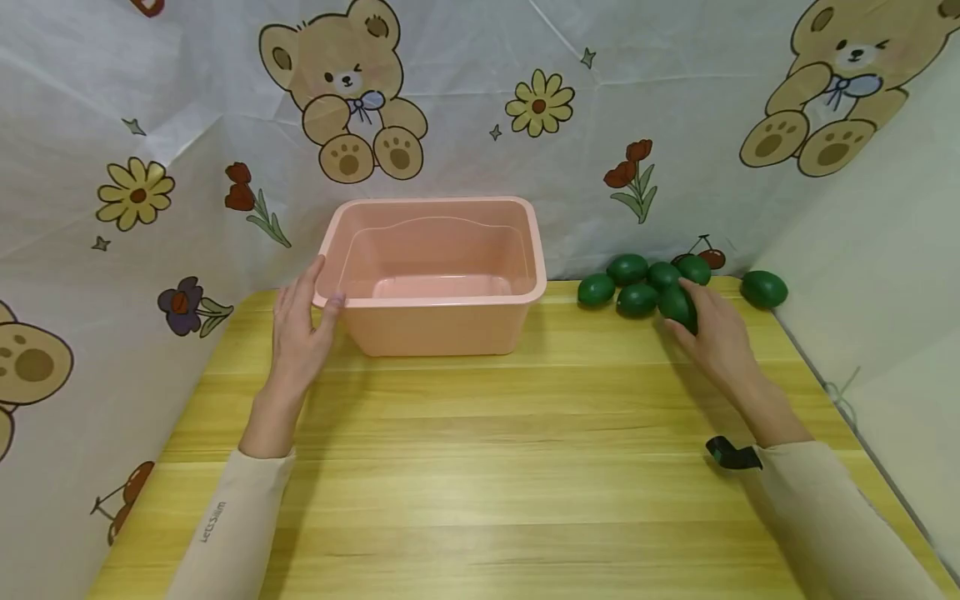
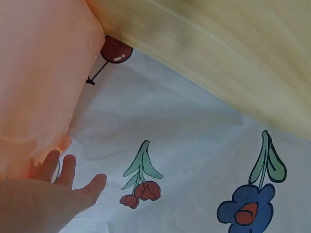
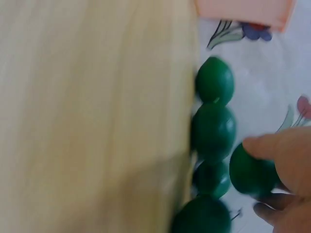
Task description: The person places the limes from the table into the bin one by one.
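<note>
A pink plastic basin (image 1: pixel 438 327) stands at the back of the wooden table. My left hand (image 1: pixel 298 329) rests against its left front corner, with its fingers extended along the outer side and the thumb at the rim; the left wrist view shows those straight fingers (image 2: pixel 68 167) too. Several shiny dark green limes (image 1: pixel 637 300) lie in a cluster right of the basin. My right hand (image 1: pixel 722 337) pinches one lime (image 1: pixel 677 308) at the front of the cluster. In the right wrist view, thumb and fingers hold that lime (image 3: pixel 250 170) beside a row of others.
A single lime (image 1: pixel 763 289) lies apart at the back right corner. A printed cloth (image 1: pixel 465 50) hangs behind the table and on the left side. A pale wall (image 1: pixel 885 283) borders the right edge. A black strap (image 1: pixel 733 454) sticks out at the right cuff.
</note>
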A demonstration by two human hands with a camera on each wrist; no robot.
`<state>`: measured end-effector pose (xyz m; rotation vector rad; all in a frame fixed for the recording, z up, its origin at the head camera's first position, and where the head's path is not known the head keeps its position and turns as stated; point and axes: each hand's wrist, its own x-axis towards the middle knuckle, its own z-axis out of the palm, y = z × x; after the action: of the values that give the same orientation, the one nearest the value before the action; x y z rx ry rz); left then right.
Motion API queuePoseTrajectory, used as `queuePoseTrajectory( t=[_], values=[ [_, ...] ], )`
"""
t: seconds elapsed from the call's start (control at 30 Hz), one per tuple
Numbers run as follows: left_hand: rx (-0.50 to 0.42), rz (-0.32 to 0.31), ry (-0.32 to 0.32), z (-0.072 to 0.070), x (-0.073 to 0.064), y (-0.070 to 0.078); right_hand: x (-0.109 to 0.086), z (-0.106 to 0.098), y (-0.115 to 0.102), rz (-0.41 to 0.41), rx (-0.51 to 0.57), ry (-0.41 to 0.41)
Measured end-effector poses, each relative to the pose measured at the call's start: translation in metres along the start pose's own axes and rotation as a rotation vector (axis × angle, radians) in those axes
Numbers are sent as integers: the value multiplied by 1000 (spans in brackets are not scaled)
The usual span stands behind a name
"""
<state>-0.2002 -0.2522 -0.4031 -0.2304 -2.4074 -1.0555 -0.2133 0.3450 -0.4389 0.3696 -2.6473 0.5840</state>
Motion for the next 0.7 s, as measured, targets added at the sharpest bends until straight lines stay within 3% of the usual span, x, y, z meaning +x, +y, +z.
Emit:
queuePoseTrajectory(
  t=[0.33, 0.53, 0.7],
  values=[
    [-20, -6, 22, 3, -1, 1, 33, -26, -63, 24, 58, 6],
    [-17, -17, 25, 3, -3, 0, 54, -38, -116, -39, 119, 50],
    [-23, -22, 26, 3, -2, 2, 71, -36, -149, -94, 201, 75]
  ],
)
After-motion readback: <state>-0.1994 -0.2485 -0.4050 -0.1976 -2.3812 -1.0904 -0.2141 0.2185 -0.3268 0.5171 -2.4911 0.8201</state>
